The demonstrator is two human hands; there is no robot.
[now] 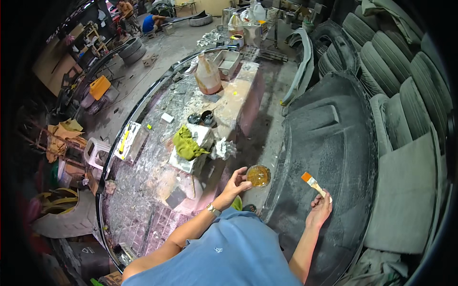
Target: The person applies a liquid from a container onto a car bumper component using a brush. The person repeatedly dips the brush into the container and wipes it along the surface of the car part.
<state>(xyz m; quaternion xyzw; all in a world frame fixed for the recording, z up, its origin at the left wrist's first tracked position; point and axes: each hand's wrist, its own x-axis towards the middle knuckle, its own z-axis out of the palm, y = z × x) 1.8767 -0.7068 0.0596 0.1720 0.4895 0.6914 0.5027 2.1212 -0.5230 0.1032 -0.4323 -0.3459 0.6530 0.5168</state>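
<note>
My left hand (237, 182), with a watch on its wrist, grips the rim of a small round cup of amber liquid (258, 176). The cup is held level beside the dark car hood (329, 138). Over the hood, my right hand (320, 209) is closed round the wooden handle of a flat paintbrush (313, 182). The brush's orange bristles point up and to the left, apart from the cup. Whether the bristles touch the hood I cannot tell. Parts of the hood look dusty grey.
Left of me stands a stained worktable (157, 143) with a green cloth (189, 144), a plastic jug (208, 76), a grey tray (228, 63) and black cups (208, 117). Tires (400, 62) line the right wall. Two people (151, 22) are far off at the back left.
</note>
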